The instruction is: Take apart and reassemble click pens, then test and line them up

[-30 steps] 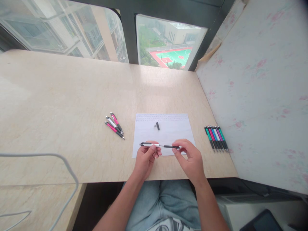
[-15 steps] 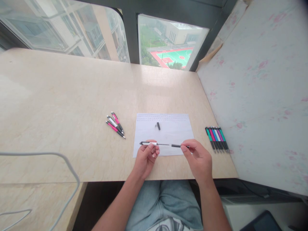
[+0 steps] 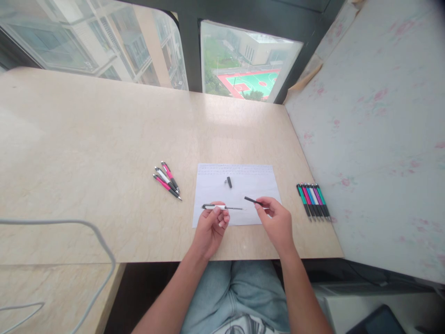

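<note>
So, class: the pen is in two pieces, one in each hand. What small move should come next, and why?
Probably lay the black grip section from the right hand on the paper beside the small black part. The left hand holds the pen body, its thin refill now bare.

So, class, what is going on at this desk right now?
A person is taking a pen apart over a sheet of paper. The left hand holds the white pen body with its thin refill sticking out; the right hand holds the separated black grip piece. More pens lie on either side.
</note>
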Tool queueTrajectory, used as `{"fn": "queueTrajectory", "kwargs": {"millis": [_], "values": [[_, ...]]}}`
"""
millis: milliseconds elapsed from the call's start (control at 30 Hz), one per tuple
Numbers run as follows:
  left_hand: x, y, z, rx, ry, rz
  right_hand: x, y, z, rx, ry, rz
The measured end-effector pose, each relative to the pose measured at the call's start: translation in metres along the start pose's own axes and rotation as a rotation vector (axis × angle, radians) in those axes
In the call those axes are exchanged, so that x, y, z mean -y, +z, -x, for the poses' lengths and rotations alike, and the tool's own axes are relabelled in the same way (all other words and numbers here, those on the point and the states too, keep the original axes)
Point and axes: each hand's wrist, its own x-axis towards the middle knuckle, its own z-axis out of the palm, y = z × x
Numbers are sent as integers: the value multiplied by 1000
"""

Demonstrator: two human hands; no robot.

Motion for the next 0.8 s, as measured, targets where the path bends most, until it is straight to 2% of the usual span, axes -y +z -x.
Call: {"fn": "queueTrajectory", "kwargs": {"millis": [167, 367, 567, 800], "values": [[0, 1, 0, -31, -5, -11, -6, 33, -28, -42, -91, 207], [0, 1, 0, -31, -10, -23, 4, 58, -51, -137, -187, 459], [0, 1, 0, -24, -19, -43, 7, 67, -51, -80, -177, 519], [0, 0, -1, -11, -24, -38, 8, 63, -47, -11, -153, 438]]}}
